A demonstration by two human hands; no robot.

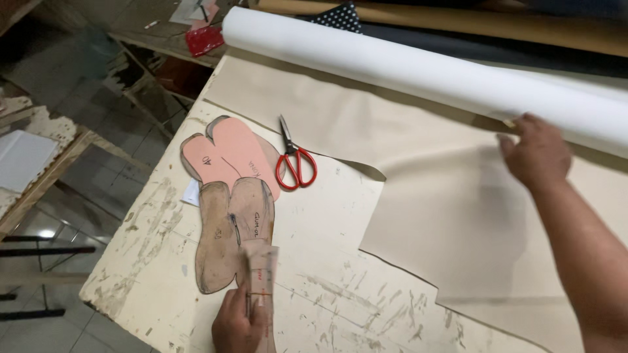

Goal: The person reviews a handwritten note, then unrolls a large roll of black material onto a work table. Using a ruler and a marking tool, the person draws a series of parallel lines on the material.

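Two hands are at work on a scuffed, paint-streaked bench (pixel 327 287). The left hand (pixel 237 323), at the near edge, has its fingers (pixel 256 319) closed around the lower end of a clear plastic ruler (pixel 263 281) with red markings; the ruler stands up from the grip and its upper part overlaps the bottom of the brown cardboard sole patterns (pixel 226 238). Just beyond those lie pink sole patterns (pixel 232 153), partly overlapping them, all flat on the bench. The right hand (pixel 536 153) reaches far forward and rests palm down on the beige sheet material (pixel 451 216) right at the foot of the white roll (pixel 425 75); its fingers are bent loosely against the sheet and roll, and I cannot tell whether they pinch anything. The beige sheet spreads from under the roll across the right half of the bench, its cut edge stepping down toward the near side. Red-handled scissors (pixel 294 163) lie closed on the bench between the pink patterns and the sheet's edge, blades pointing away. Behind the white roll lies a brown roll (pixel 497 26) and a dark polka-dot fabric (pixel 337 18).
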